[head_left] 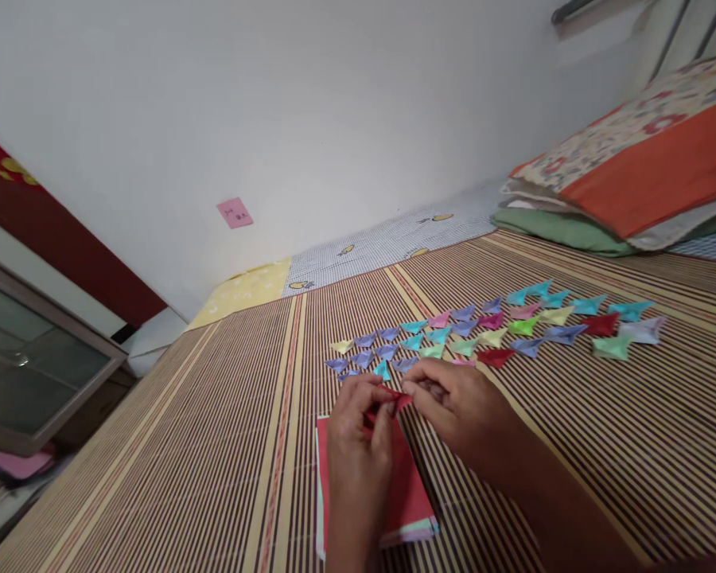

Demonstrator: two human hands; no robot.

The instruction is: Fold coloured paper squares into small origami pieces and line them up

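Observation:
Between my two hands is a small piece of folded red paper (pixel 401 399), partly hidden by the fingers. My left hand (pixel 361 426) pinches its left side between thumb and fingers. At its right end, the fingertips of my right hand (pixel 447 398) are closed on the paper too. Under my left hand lies a stack of coloured paper (pixel 409 485) with a red sheet on top and pale edges showing below. Just beyond the hands, several rows of small folded paper boats (pixel 464 328) in blue, turquoise, pink, green, yellow and red spread to the right.
A striped bamboo mat (pixel 227 446) covers the surface. Folded bedding (pixel 650 159) in orange, floral and green is piled at the back right. A pink note (pixel 235 212) is on the white wall (pixel 334 103). A glass-fronted cabinet (pixel 36 358) stands at the left.

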